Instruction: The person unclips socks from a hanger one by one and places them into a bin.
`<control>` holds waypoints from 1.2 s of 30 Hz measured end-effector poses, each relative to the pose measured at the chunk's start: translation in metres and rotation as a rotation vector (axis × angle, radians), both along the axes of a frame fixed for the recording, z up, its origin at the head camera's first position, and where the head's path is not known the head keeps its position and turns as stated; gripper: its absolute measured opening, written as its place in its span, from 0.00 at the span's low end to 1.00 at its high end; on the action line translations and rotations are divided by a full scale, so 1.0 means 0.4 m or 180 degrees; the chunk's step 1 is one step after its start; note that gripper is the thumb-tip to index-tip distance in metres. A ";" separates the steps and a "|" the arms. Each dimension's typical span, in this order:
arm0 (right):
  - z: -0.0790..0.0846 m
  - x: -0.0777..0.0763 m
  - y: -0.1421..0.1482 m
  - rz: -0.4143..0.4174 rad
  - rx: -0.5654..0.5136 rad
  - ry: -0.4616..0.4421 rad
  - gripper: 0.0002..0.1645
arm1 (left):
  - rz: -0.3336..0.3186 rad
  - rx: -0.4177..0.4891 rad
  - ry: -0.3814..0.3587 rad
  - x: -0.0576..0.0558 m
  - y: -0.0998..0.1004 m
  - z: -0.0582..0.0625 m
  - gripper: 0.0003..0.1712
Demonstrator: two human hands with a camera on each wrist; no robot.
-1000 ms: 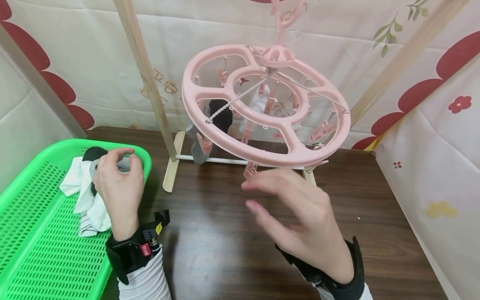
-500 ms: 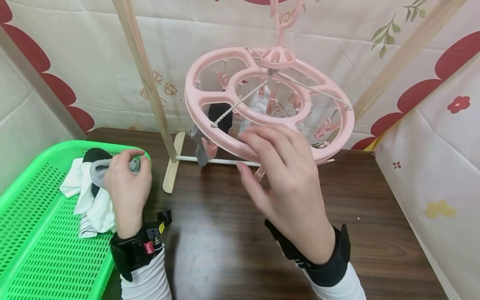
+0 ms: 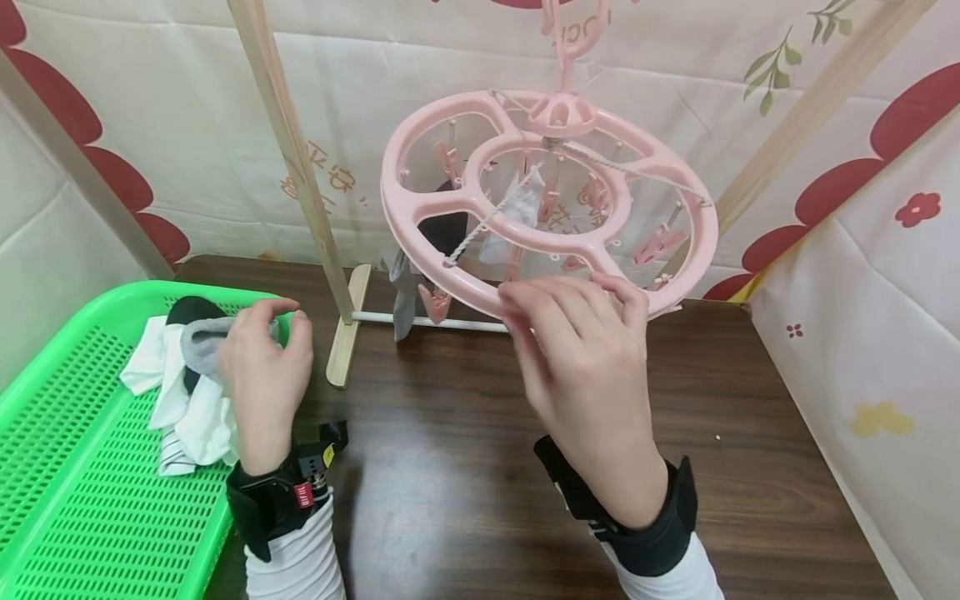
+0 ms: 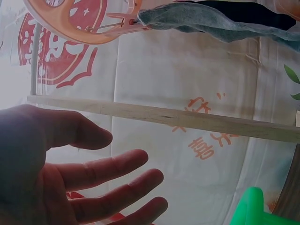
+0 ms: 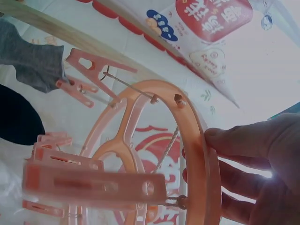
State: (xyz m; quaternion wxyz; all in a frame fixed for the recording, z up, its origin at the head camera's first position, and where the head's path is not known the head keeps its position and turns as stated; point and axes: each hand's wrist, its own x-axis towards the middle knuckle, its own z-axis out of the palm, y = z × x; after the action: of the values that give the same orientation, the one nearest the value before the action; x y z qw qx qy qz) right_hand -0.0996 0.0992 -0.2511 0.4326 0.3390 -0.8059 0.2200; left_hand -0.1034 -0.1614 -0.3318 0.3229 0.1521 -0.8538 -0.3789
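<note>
My right hand [image 3: 588,367] grips the near rim of a round pink clip hanger [image 3: 393,179], thumb on one side of the rim [image 5: 199,159] and fingers on the other in the right wrist view. Pink clips [image 3: 656,242] dangle below the ring. From its left side hang a grey sock [image 3: 405,292] and a black sock [image 3: 442,232]; a white sock [image 3: 527,200] hangs near the middle. Over the right edge of the green basket is my left hand [image 3: 266,375], its fingers relaxed and holding nothing in the left wrist view. White, black and grey socks [image 3: 202,346] lie beside it in the basket.
The green basket [image 3: 217,290] stands at the left on the dark wooden table [image 3: 450,500]. A wooden post [image 3: 300,167] with a foot [image 3: 347,333] rises behind, joined by a white rod [image 3: 457,323]. Printed cloth walls [image 3: 862,333] enclose the table.
My right hand has moved up and left to the hanger's near rim and gripped it. The hanger has shifted slightly right. My left hand has drifted slightly right over the basket edge.
</note>
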 end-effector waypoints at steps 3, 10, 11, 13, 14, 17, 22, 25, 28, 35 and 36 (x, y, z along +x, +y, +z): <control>0.007 0.011 0.013 -0.0016 -0.0072 -0.0113 0.10 | -0.0037 -0.0044 0.0025 -0.001 0.004 0.000 0.12; 0.018 0.033 0.048 -0.0070 -0.0263 -0.0233 0.11 | -0.0125 -0.0080 0.0108 -0.004 0.012 -0.001 0.11; 0.017 0.034 0.054 -0.0087 -0.0275 -0.0240 0.11 | -0.0134 -0.0089 0.0109 -0.004 0.014 -0.001 0.11; 0.020 0.039 0.065 -0.0133 -0.0315 -0.0305 0.12 | -0.0157 -0.0131 0.0124 -0.005 0.019 -0.002 0.11; 0.020 0.040 0.071 -0.0166 -0.0334 -0.0340 0.13 | -0.0176 -0.0158 0.0132 -0.006 0.023 -0.003 0.11; 0.019 0.041 0.086 -0.0262 -0.0421 -0.0421 0.15 | -0.0233 -0.0238 0.0134 -0.010 0.036 -0.004 0.11; 0.015 0.030 0.112 -0.0304 -0.0560 -0.0498 0.12 | -0.0330 -0.0289 0.0072 -0.016 0.057 -0.002 0.11; 0.011 0.017 0.127 -0.0255 -0.0601 -0.0536 0.14 | -0.0361 -0.0284 0.0050 -0.018 0.063 0.000 0.11; 0.007 0.004 0.138 -0.0220 -0.0613 -0.0569 0.25 | -0.0358 -0.0276 0.0032 -0.017 0.065 0.001 0.11; -0.001 -0.015 0.153 -0.0122 -0.0466 -0.0665 0.27 | -0.0367 -0.0298 0.0036 -0.018 0.066 0.000 0.11; -0.002 -0.017 0.155 -0.0122 -0.0438 -0.0651 0.24 | -0.0370 -0.0302 0.0048 -0.018 0.067 -0.001 0.11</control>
State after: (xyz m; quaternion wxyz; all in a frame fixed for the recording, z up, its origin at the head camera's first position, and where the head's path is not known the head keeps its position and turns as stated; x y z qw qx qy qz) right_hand -0.1065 0.1612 -0.2517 0.3744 0.2689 -0.8352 0.3000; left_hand -0.1106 -0.1348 -0.3322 0.3136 0.0840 -0.8758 -0.3573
